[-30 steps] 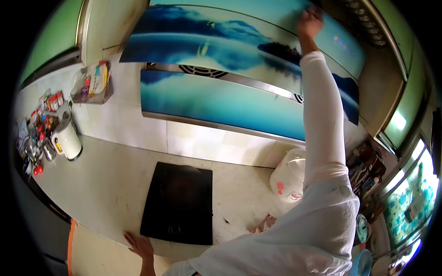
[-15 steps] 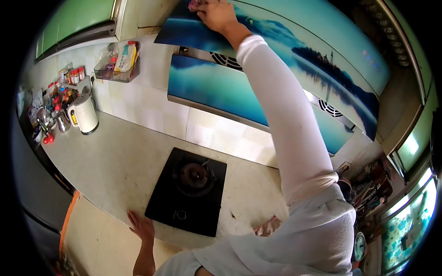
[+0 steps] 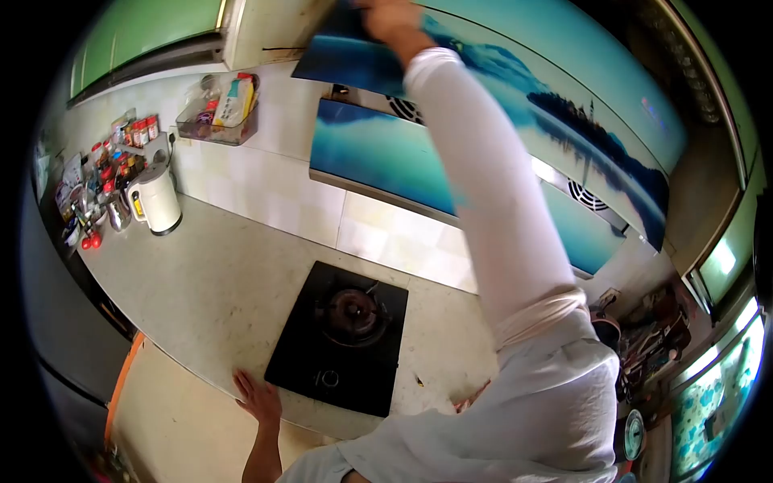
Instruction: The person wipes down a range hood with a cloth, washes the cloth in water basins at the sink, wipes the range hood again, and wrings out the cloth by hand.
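Observation:
Up at the top edge of the view, my right hand (image 3: 390, 18) presses against the upper left part of the blue landscape-printed range hood (image 3: 475, 60). Its fingers are blurred and partly cut off, and the pink cloth seen under them half a second ago hardly shows. My left hand (image 3: 259, 400) lies on the front edge of the pale countertop (image 3: 201, 282), fingers spread and holding nothing. Just right of it is the black gas stove (image 3: 354, 378) with a round burner.
At the left stand a cream kettle (image 3: 157, 201) and a cluster of jars and bottles. A clear wall basket (image 3: 217, 131) holds packets. Near my sleeve lies a reddish cloth (image 3: 473, 396), mostly hidden. Utensils hang at the right, and green cabinets flank the hood.
My right hand has moved from the hood's right side to its upper left. My left hand stays at the counter edge. The view has turned, and the white cooker is now hidden.

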A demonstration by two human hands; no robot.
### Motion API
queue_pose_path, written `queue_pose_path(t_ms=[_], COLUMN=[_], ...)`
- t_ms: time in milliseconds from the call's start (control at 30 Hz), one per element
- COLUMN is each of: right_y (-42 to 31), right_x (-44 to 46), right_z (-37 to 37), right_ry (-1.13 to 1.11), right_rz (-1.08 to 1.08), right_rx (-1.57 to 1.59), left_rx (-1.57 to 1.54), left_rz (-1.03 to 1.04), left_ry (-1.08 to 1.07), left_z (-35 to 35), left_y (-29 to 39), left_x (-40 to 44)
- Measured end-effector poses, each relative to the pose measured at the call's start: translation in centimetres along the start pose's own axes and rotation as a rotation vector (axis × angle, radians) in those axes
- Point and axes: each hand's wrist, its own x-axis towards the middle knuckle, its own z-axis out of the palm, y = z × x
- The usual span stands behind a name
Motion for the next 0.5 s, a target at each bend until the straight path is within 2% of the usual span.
queue_pose_path(t_ms=[33,67,133,233,333,367,400,433,467,500], right_y=[-1.8,-3.3,-5.1,-4.4,0.4,3.4,5.9,8.0,11.3,15.9], right_x=[-0.4,-0.6,-2.6,-6.0,-9.4,-10.7,-11.7,-13.1,-14.8,-16.6], right_z=[-0.3,0.8,-2.3,-5.7,-9.8,-10.0,-12.4,-15.2,-17.4,-19.0], right_ry=[-0.057,-0.077,-0.257,-0.202,-0.129,0.088,0.116,0.166,0.005,0.061], right_rz=[-0.093,0.028,-0.060,-0.099,-0.144,-0.214,-0.244,-0.183,-0.064,-0.056], right_rx=[-0.042,0.132,0.053,0.126,0.092,0.090,0.091,-0.062,-0.207,-0.294], left_rx=[-0.042,-0.083,-0.060,-0.037,-0.026,-0.033,-0.025,-0.031,-0.040,-0.035], left_rz=[-0.020,-0.036,-0.013,0.005,0.029,0.031,0.039,0.018,-0.002,0.005], left_ry=[-0.002,-0.007,-0.002,0.024,0.062,0.083,0.073,0.054,0.035,0.026], left_z=[-1.1,-1.7,-1.3,0.0,1.6,2.0,1.8,1.4,1.2,2.1], left_y=[0.5,0.8,0.7,0.1,-0.8,-1.2,-1.2,-0.8,-0.7,-1.3], left_x=[-0.4,-0.6,-0.5,-0.4,0.2,0.1,0.0,0.1,0.2,0.4])
